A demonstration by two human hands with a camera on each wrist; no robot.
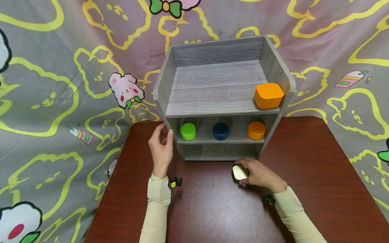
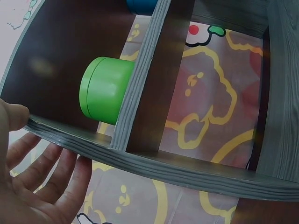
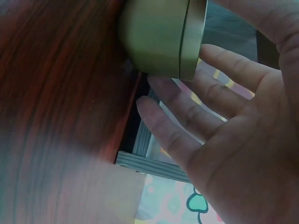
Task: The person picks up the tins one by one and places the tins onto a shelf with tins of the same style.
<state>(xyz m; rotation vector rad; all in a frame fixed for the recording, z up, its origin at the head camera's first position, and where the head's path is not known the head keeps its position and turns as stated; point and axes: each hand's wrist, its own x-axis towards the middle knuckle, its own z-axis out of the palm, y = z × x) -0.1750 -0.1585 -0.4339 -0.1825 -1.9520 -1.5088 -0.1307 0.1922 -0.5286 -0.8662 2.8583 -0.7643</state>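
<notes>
My left hand (image 1: 161,149) grips the left side panel of a grey wood-grain shelf unit (image 1: 212,113). In the left wrist view the thumb lies on one side of the panel edge (image 2: 187,179), with the fingers on the other. On the brown table, in front of the shelf's lower right corner, is a gold rounded-square tin (image 1: 240,172). Thumb and fingers of my right hand (image 1: 260,174) hold it from both sides. Seen from the right wrist, the tin (image 3: 159,39) shows a lid seam, and some fingertips reach its edge.
The middle shelf carries a green round tin (image 1: 188,131), a dark blue round tin (image 1: 220,131) and an orange round tin (image 1: 256,130). An orange rounded-square tin (image 1: 269,96) stands at the top shelf's right. Behind the brown table (image 1: 206,209) hangs a patterned cloth (image 1: 100,84).
</notes>
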